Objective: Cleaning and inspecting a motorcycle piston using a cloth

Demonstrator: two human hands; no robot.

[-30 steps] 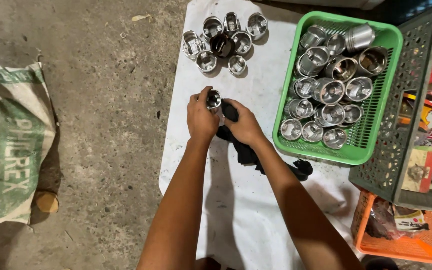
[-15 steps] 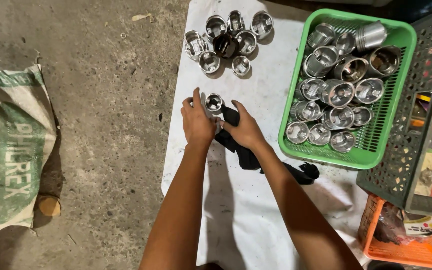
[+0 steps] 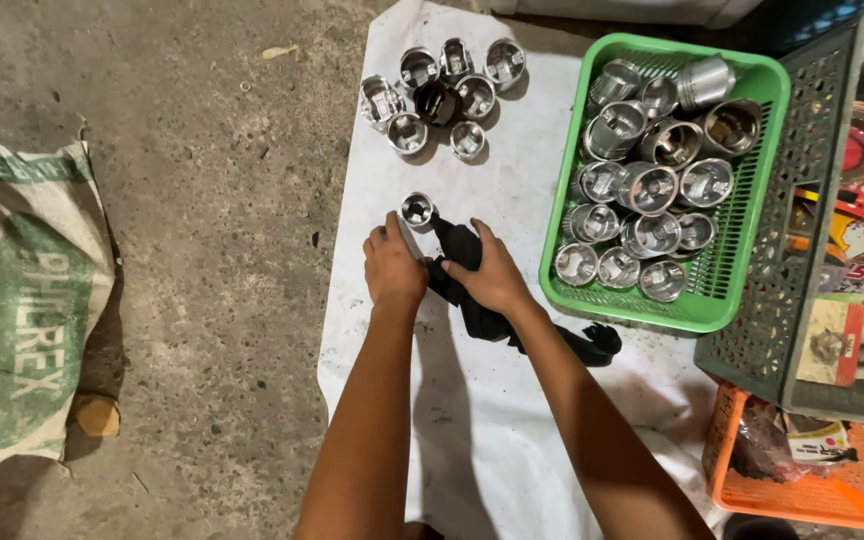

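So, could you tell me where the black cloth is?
In the head view, the black cloth lies mid-frame on the white sheet, under the right hand, left of the green basket.

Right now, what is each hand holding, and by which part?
The left hand grips a small shiny metal piston by its lower side, open end up. The right hand presses a black cloth near its upper end.

Beside the green basket (image 3: 742,180), the grey crate (image 3: 802,250) and orange crate (image 3: 852,480) run off the frame's edge, and the black cloth (image 3: 472,300) lies partly hidden under the right hand (image 3: 492,275).
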